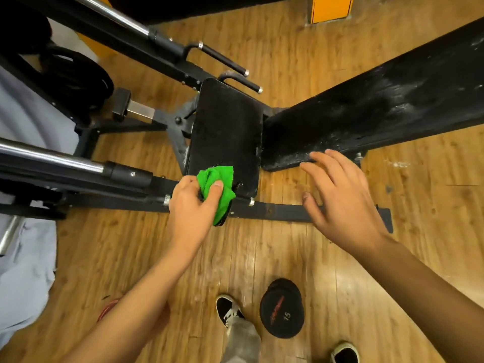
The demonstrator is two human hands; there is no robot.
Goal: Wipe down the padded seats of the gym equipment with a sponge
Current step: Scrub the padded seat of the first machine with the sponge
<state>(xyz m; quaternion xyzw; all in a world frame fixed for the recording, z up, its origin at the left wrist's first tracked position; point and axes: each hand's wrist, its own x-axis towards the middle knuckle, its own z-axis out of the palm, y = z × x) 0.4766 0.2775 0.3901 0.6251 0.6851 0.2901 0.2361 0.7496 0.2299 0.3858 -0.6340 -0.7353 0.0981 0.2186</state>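
1. Green sponge (216, 184) bunched in left hand (192, 205), fingers (187, 182) curled round it, at seat's (225, 127) near corner.
2. Right hand (337, 195) open, fingers spread, holding nothing, just beside backrest's (379, 100) near edge; touching or hovering, cannot tell.
3. Best to press flat and sweep overlapping strokes across seat, then edges.
4. Hard to tell sponge from cloth; backrest cut off at right, streaked white.

green cloth (218, 179): near part hidden under fingers of left hand (193, 205) | backrest pad (379, 106): far end cut off by right edge | shoe (344, 353): cut by bottom edge | dumbbell (282, 309): red lettering blurred, unreadable
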